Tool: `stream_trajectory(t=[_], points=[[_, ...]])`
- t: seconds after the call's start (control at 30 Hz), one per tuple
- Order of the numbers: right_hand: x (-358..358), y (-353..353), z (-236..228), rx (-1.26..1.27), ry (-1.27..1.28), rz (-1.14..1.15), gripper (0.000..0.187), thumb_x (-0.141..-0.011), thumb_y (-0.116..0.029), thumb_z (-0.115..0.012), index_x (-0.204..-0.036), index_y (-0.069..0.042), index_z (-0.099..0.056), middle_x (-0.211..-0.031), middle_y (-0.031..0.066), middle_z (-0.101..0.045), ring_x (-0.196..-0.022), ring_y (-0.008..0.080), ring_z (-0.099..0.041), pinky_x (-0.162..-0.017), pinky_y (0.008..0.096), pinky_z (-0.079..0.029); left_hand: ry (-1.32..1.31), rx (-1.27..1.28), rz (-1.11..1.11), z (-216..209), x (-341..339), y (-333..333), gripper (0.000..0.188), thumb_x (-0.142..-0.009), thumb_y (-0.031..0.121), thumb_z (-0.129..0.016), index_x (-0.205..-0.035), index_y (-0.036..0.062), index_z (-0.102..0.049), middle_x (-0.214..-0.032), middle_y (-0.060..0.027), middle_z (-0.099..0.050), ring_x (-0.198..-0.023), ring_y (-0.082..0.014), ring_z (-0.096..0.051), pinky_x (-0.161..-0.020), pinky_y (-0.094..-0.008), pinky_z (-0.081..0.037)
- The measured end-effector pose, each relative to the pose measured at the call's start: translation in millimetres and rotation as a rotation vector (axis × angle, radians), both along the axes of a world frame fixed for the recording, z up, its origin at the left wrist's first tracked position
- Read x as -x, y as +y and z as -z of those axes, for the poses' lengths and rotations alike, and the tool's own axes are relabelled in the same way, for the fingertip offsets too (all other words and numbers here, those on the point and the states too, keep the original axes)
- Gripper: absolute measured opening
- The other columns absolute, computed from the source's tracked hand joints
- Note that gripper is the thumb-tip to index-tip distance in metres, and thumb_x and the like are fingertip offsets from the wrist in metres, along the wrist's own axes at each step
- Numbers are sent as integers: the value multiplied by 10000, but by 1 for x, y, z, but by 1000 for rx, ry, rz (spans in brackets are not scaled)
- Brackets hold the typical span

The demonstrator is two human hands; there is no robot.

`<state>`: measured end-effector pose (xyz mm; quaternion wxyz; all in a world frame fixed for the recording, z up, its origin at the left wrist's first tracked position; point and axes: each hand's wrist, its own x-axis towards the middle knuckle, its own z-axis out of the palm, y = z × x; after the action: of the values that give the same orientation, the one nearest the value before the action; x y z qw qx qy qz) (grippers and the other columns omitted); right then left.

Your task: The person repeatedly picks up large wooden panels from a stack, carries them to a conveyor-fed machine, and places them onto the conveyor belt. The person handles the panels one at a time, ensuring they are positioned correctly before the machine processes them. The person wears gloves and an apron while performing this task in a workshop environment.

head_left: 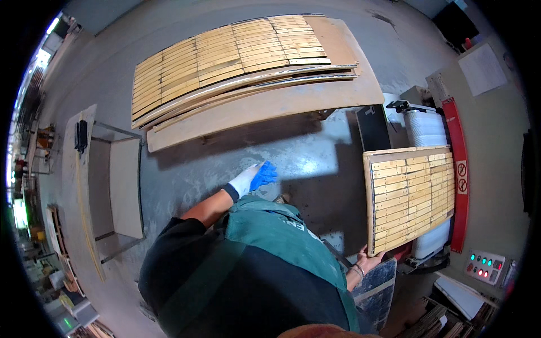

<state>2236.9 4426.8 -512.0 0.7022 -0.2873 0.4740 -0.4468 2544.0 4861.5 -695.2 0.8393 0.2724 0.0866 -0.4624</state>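
My left hand (255, 178), in a white glove with blue-coated fingers, hovers in front of my green apron (270, 225). Its fingers are stretched out and nothing is in them. Bare and with a bracelet at the wrist, my right hand (369, 262) grips the near left corner of a tray-like board (410, 197) covered with rows of narrow wooden slats. That board lies partly inside a machine with a red frame (459, 214), over white rollers (426, 130). Part of my right hand's grip is hidden beneath the board's edge.
Ahead stands a table (282, 104) with stacked slatted boards (225, 53). A metal-framed stand (125, 186) is at the left. At the right, a control panel (484, 267) with lit buttons is beside the machine. Wood strips (431, 324) lie at the lower right.
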Motion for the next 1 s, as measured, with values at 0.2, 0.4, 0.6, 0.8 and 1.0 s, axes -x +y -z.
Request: stream_trajectory(t=[0.2, 0.4, 0.6, 0.8, 1.0], points=[[4, -8, 14, -62, -147, 58, 447, -929, -468, -469, -1134, -100, -619, -997, 106, -664, -800, 277, -648, -651, 432, -572, -62, 4, -9, 19, 1, 63, 515, -987, 443, -438, -1316, 48, -474, -1255, -197, -573, -1086, -326, -595, -927, -423, -478], [2, -1, 13, -32, -324, 129, 565, -925, -509, -421, -1234, -54, -551, -1127, 214, -601, -993, 387, -581, -805, 542, -511, -45, -50, -105, 29, 5, 142, 476, -983, 419, -464, -1245, 25, -511, -1173, -189, -612, -1029, -328, -618, -904, -442, -495], [3, 9, 1, 55, -343, 184, 661, -893, -526, -387, -1297, -15, -495, -1274, 240, -525, -1126, 456, -509, -905, 586, -462, -82, -207, -193, 30, 6, 225, 514, -965, 442, -498, -1191, -18, -542, -1132, -195, -627, -995, -316, -632, -857, -424, -515], [-27, 62, 7, 210, -172, 348, 809, -841, -379, -462, -1420, 124, -206, -1437, 324, -279, -1324, 518, -251, -1150, 508, -214, -129, -216, -314, 52, -4, 299, 524, -979, 416, -477, -1216, -49, -526, -1158, -208, -619, -1037, -320, -619, -914, -417, -495], [-163, 92, 101, -76, -148, -668, 539, -990, -278, -354, -1328, 141, -370, -1340, 272, -477, -1119, 335, -537, -907, 385, -472, 45, -85, -393, 70, -45, 309, 526, -993, 418, -436, -1210, -52, -527, -1134, -218, -626, -1029, -326, -623, -902, -406, -497]])
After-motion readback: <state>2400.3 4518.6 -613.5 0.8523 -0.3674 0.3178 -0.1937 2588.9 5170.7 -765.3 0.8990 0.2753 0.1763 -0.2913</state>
